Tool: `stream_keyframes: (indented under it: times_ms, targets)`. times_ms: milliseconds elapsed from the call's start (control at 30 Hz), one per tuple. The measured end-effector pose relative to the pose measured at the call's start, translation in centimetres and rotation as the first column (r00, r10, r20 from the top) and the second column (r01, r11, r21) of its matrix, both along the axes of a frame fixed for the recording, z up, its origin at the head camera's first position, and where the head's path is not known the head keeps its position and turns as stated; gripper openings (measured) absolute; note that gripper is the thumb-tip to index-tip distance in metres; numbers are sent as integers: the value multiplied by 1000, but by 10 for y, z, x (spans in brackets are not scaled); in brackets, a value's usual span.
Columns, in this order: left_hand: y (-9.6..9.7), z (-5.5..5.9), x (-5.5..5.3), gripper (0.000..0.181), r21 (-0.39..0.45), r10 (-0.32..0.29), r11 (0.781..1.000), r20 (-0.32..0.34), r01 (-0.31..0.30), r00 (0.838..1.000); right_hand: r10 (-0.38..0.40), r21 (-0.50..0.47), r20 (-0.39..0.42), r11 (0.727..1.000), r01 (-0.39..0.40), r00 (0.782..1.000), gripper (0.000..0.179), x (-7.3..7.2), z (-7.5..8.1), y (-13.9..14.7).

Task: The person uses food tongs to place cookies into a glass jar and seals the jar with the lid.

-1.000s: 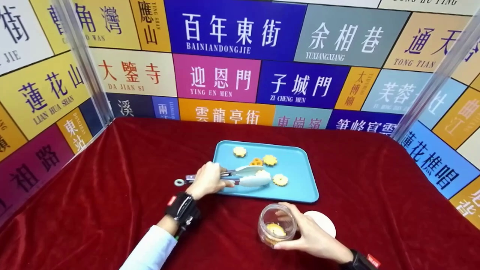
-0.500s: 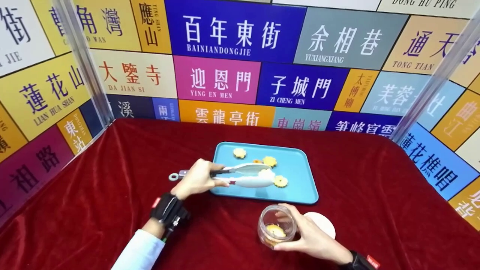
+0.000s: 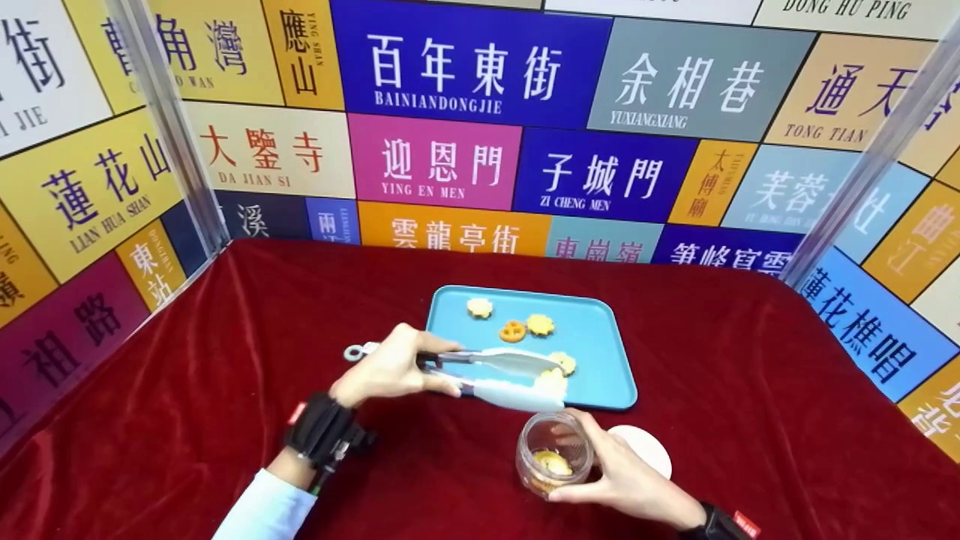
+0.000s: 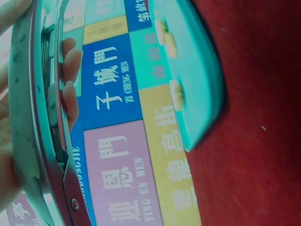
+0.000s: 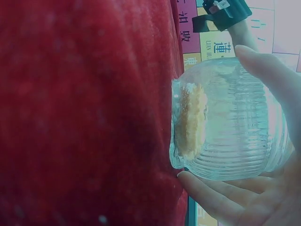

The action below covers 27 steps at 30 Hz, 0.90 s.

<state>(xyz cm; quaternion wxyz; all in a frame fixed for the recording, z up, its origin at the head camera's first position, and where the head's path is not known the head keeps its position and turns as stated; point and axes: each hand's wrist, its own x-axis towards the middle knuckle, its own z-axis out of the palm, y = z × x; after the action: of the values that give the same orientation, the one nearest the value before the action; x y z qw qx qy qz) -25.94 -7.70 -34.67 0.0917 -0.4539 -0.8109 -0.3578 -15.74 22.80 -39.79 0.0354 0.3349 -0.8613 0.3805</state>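
Note:
My left hand [image 3: 394, 365] grips a pair of tongs [image 3: 510, 393] with pale, broad tips. Between those tips sits a pale yellow cookie [image 3: 551, 385], over the tray's front edge in the head view. In the left wrist view my fingers curl round the metal tongs [image 4: 27, 113]. My right hand [image 3: 634, 476] holds a clear, ribbed jar [image 3: 527, 450] upright on the cloth, thumb on one side and fingers on the other. Flower-shaped cookies [image 3: 553, 462] lie at its bottom; the right wrist view shows the cookies [image 5: 192, 122] through the jar's wall [image 5: 235, 136].
A blue tray [image 3: 600, 330] behind the jar bears several flower-shaped cookies [image 3: 540, 325] and a pretzel [image 3: 513, 337]. A white round lid [image 3: 649, 450] lies beside my right hand. Red cloth [image 3: 187, 390] covers the table, and signboard-patterned walls [image 3: 465, 52] stand behind and at the sides.
My left hand has drawn back slightly, and the tongs' tips have moved right and toward me with the cookie, from over the tray toward the jar. My right hand and the jar stay put.

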Motion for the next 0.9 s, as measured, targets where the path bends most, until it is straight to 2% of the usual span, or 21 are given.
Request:
stream_keyframes:
  times_ms: [100, 333, 667, 900]
  targets:
    - [3, 4, 5, 46, -13, -26, 1000, -5, 26, 1000, -5, 6, 22, 1000, 5, 1000, 73, 0, 0, 0]
    - [4, 7, 11, 46, -19, -45, 999, 15, 46, 999, -29, 22, 44, 999, 28, 999, 74, 2, 3, 1]
    - [2, 7, 13, 49, -57, -52, 997, 92, 57, 994, -62, 41, 17, 997, 61, 998, 73, 1, 1, 0]
    - [5, 7, 15, 47, -69, -94, 993, 73, 99, 993, -55, 40, -20, 998, 56, 998, 78, 1, 0, 0]
